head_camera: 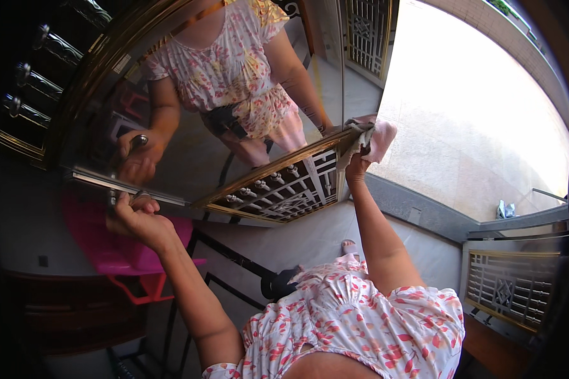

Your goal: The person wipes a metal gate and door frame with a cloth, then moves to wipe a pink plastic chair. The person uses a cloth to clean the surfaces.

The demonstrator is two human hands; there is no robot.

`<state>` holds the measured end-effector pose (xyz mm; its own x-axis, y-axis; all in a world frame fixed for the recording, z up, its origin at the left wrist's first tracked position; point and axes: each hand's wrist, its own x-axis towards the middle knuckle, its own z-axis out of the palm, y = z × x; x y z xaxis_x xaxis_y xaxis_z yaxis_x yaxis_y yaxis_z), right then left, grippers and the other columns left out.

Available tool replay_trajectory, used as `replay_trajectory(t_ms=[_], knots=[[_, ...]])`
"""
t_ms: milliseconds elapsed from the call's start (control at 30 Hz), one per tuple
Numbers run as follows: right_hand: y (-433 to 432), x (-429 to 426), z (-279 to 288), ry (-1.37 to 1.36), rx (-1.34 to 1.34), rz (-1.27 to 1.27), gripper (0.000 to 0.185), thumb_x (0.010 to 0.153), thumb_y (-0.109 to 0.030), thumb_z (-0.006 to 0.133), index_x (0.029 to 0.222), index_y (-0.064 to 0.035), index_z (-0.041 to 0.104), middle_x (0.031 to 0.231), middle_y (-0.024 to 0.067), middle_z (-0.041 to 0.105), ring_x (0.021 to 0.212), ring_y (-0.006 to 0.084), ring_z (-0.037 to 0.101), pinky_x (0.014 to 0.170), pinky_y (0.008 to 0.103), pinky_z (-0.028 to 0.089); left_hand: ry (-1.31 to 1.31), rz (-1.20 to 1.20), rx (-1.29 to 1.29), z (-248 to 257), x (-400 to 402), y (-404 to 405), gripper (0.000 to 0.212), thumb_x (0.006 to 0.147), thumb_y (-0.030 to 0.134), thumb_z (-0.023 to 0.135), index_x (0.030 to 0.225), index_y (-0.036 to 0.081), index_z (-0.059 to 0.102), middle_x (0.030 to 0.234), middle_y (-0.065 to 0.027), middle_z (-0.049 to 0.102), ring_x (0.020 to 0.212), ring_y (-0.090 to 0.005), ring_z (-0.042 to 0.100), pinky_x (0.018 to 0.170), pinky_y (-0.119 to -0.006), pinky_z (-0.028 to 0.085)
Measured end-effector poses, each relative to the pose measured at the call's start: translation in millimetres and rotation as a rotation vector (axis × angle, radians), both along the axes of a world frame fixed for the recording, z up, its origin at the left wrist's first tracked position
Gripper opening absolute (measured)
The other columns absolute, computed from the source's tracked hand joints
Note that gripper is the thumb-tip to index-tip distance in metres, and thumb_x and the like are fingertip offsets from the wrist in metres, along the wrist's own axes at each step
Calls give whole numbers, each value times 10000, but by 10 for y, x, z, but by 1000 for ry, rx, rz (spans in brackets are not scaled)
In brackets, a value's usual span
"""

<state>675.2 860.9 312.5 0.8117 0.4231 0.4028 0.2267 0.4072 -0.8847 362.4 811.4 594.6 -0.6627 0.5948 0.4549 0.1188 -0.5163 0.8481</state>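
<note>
In front of me is a door with a glossy, mirror-like panel (218, 161) and gold-coloured trim (275, 168), reflecting my body and arms. At its left edge my left hand (140, 220) is curled around a metal door handle (140, 195), whose rounded end shows between thumb and fingers. My right arm reaches out to the opposite edge. There my right hand (358, 166) grips a pink and grey cloth (379, 137), bunched against the end of the gold trim. The cloth hides most of the right fingers.
Metal grillework (289, 192) fills the door's lower section. Behind my left hand stand magenta plastic chairs or stools (137, 251) and a black metal frame (232, 256). A stone threshold (412, 208) borders bright outdoor paving (455, 156). Another grilled door panel (507, 284) stands at right.
</note>
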Motion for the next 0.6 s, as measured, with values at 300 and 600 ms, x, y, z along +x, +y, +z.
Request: replay_trajectory(t_ms=[300,600], knots=[[-61,-42,-468,566,-12,78,141,817,-180,499,782,-51,543,711,19,521,657,136,507,576,281,417,-11,38,54,25,161,12,194,711,128,461,561,6,438,411,5,355,348,-72,280,363,-207,264],[-350,-979,-152,235,-654,361,204,795,-51,395,829,80,548,733,116,575,693,191,531,629,316,410,-29,-18,71,36,198,-13,149,682,105,454,593,-13,441,466,-3,403,354,-53,271,363,-190,247]])
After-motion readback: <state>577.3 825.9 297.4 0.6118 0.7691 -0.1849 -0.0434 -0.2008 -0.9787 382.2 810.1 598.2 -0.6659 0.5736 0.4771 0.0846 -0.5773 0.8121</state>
